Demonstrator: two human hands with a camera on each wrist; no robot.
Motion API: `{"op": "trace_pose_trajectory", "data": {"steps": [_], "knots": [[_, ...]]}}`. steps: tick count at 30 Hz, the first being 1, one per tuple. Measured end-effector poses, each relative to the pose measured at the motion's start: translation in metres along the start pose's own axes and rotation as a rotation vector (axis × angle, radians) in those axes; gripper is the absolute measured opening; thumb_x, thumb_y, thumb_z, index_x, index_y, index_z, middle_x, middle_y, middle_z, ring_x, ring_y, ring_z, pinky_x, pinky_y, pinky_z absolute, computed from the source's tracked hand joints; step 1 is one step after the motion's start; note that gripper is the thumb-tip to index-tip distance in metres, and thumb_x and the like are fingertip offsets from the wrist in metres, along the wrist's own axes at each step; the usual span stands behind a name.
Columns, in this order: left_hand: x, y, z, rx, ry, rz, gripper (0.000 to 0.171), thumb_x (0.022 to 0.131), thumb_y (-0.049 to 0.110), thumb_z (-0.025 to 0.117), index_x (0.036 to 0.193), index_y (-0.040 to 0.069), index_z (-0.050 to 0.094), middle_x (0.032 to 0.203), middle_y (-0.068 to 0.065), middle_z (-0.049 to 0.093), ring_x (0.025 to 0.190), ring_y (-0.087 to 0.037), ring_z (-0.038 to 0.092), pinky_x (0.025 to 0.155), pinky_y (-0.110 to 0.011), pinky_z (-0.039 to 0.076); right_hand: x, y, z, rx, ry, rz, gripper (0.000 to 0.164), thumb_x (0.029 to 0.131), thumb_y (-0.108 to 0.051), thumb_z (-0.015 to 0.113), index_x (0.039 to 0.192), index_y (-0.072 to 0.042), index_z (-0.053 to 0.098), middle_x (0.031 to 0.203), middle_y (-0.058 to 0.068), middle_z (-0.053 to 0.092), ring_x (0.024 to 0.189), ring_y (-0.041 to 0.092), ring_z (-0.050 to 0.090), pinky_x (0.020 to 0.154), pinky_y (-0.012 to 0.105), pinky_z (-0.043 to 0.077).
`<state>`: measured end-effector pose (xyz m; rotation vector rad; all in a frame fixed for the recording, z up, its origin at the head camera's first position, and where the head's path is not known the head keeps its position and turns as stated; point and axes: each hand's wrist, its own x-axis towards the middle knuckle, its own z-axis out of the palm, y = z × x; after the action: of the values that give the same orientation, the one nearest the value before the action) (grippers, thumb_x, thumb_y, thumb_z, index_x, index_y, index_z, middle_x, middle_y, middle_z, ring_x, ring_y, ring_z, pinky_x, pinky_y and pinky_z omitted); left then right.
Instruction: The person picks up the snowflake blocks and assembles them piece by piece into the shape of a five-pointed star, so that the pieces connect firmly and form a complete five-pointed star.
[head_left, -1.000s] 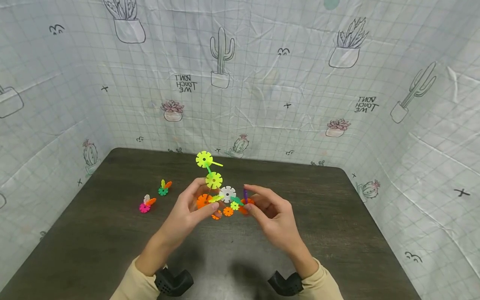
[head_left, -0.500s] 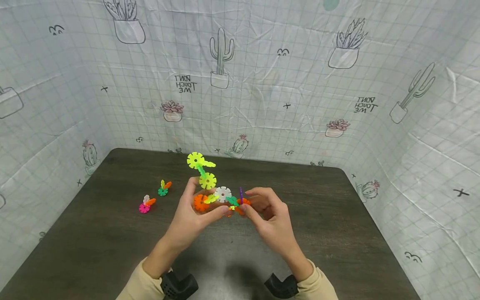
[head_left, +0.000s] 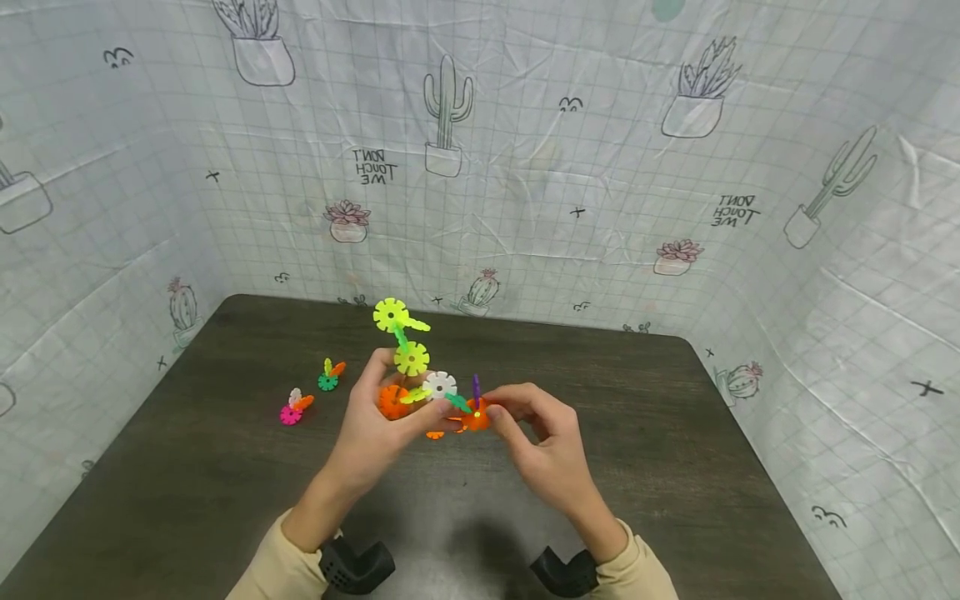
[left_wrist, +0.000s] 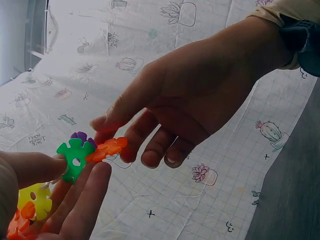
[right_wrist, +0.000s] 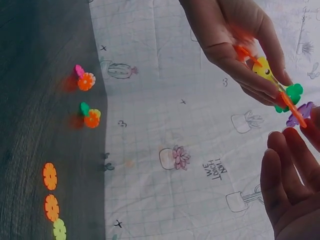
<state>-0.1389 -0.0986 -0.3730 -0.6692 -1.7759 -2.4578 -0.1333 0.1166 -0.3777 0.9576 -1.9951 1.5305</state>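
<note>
My left hand (head_left: 372, 437) holds a chain of interlocking notched plastic discs. Its thumb presses a green disc (left_wrist: 75, 161) against the fingers in the left wrist view. Along the chain are a white disc (head_left: 439, 385), a large orange disc (head_left: 393, 402) and, standing above the hand, two yellow-green discs, the upper one (head_left: 391, 315) highest. At the chain's right end my right hand (head_left: 551, 446) pinches another orange disc (head_left: 474, 417) between thumb and index finger. A purple disc (head_left: 476, 390) stands upright at that orange disc. The fingers partly hide the joints.
Two small disc clusters lie on the dark table (head_left: 187, 467) at the left: one with a pink disc (head_left: 290, 414), one with a green disc (head_left: 327, 382). Loose orange discs (right_wrist: 50, 176) and a yellow-green disc (right_wrist: 60, 230) lie under the hands. Patterned cloth (head_left: 510, 183) surrounds the table.
The chain and both hands have shifted slightly left. The left thumb has moved along to the green disc. The purple disc now shows clear of the right fingers.
</note>
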Motion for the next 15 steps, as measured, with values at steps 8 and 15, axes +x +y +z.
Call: {"op": "trace_pose_trajectory", "data": {"steps": [8, 15], "knots": [[0.0, 0.001, -0.007, 0.077, 0.009, -0.002, 0.056, 0.086, -0.005, 0.075, 0.128, 0.004, 0.04, 0.112, -0.016, 0.064, 0.092, -0.025, 0.075, 0.078, -0.04, 0.063, 0.004, 0.005, -0.004, 0.034, -0.002, 0.009, 0.019, 0.096, 0.01, 0.058, 0.108, 0.002, 0.07, 0.089, 0.017, 0.068, 0.077, 0.015, 0.069, 0.069, 0.026, 0.06], [0.0, 0.002, -0.011, 0.145, 0.032, 0.005, 0.055, 0.085, -0.005, 0.075, 0.129, 0.005, 0.043, 0.112, -0.017, 0.064, 0.091, -0.022, 0.074, 0.079, -0.034, 0.063, 0.016, 0.018, 0.002, -0.001, 0.054, 0.188, 0.015, 0.101, -0.001, 0.057, 0.113, 0.0, 0.067, 0.089, 0.02, 0.067, 0.079, 0.009, 0.07, 0.07, 0.028, 0.061]]}}
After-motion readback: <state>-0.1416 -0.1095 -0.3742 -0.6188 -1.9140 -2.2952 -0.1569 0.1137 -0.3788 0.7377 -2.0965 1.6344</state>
